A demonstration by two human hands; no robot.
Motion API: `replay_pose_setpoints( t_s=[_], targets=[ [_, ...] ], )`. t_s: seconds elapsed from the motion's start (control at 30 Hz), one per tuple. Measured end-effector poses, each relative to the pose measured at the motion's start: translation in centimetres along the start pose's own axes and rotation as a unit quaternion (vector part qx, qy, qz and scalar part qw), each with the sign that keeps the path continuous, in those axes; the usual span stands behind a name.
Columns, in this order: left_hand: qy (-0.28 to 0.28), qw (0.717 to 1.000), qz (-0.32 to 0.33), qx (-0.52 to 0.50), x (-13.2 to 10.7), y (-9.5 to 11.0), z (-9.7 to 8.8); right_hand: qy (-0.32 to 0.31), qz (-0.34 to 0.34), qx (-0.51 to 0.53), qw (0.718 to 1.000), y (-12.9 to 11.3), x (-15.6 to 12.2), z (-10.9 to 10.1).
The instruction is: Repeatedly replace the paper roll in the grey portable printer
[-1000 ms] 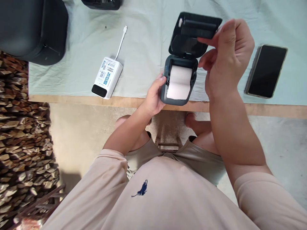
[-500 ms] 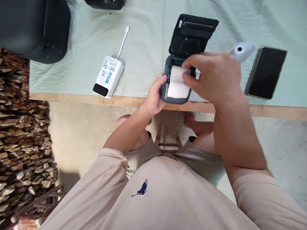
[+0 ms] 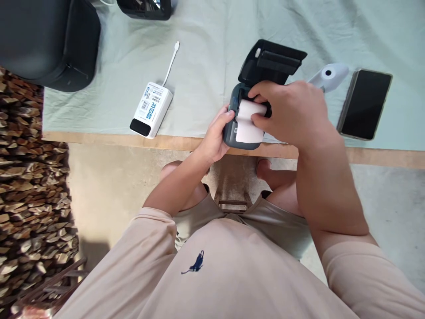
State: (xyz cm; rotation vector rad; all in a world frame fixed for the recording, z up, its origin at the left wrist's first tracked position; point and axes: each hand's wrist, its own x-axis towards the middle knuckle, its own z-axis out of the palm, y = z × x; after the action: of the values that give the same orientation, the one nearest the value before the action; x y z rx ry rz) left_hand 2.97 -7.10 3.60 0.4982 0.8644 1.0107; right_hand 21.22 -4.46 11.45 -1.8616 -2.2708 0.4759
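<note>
A dark portable label printer [image 3: 234,141] is held over the table's front edge, its hinged lid [image 3: 270,62] standing up and away from me. My left hand [image 3: 217,135] grips the printer's left side, thumb on the rim. At the compartment, my right hand [image 3: 292,113] has its thumb and index finger round a white paper roll [image 3: 249,126]. The roll sits partly over the compartment, with its loose end hanging toward me. My right fingers cover the printer's right side, so how deep the roll sits there is hidden.
A white power bank [image 3: 151,108] with a short cable lies left on the cloth-covered table [image 3: 202,66]. To the right are a white handheld device [image 3: 335,75] and a phone [image 3: 365,104]. A black case [image 3: 76,48] and a black device [image 3: 146,9] stand at the back left.
The paper roll has shifted a little within the printer, showing a small marking at its left. The lid and printer appear slightly lower and tilted. Both hands keep their hold.
</note>
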Motion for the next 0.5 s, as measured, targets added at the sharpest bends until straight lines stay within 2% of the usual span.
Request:
replay_pose_setpoints(
  t_s=[0.1, 0.17, 0.23, 0.3, 0.33, 0.37, 0.43, 0.5],
  targets=[
    [-0.002, 1.000, 0.004, -0.011, 0.1, 0.0, 0.0, 0.027, -0.019, 0.102, 0.994, -0.1, -0.5, -0.7],
    [0.012, 1.000, 0.004, -0.014, 0.3, 0.1, -0.1, 0.075, -0.027, 0.230, 0.970, 0.5, -0.4, -0.7],
    [0.026, 1.000, -0.005, -0.017, 0.3, 0.3, -0.1, 0.154, 0.000, 0.378, 0.913, 1.6, 0.2, -0.2],
    [0.027, 0.999, -0.012, -0.025, 0.4, 0.6, -0.1, 0.207, 0.069, 0.504, 0.835, 3.1, 1.2, 0.5],
    [0.024, 0.999, -0.012, -0.031, 0.4, 0.7, 0.0, 0.211, 0.113, 0.546, 0.803, 3.9, 1.8, 0.9],
    [0.023, 0.999, -0.012, -0.035, 0.4, 0.9, 0.1, 0.206, 0.157, 0.566, 0.782, 4.7, 2.3, 1.3],
    [0.021, 0.999, -0.012, -0.039, 0.4, 1.1, 0.2, 0.192, 0.212, 0.571, 0.769, 6.1, 3.1, 2.1],
    [0.020, 0.999, -0.019, -0.038, 0.5, 1.1, 0.2, 0.194, 0.221, 0.560, 0.775, 6.9, 3.5, 3.1]
  ],
)
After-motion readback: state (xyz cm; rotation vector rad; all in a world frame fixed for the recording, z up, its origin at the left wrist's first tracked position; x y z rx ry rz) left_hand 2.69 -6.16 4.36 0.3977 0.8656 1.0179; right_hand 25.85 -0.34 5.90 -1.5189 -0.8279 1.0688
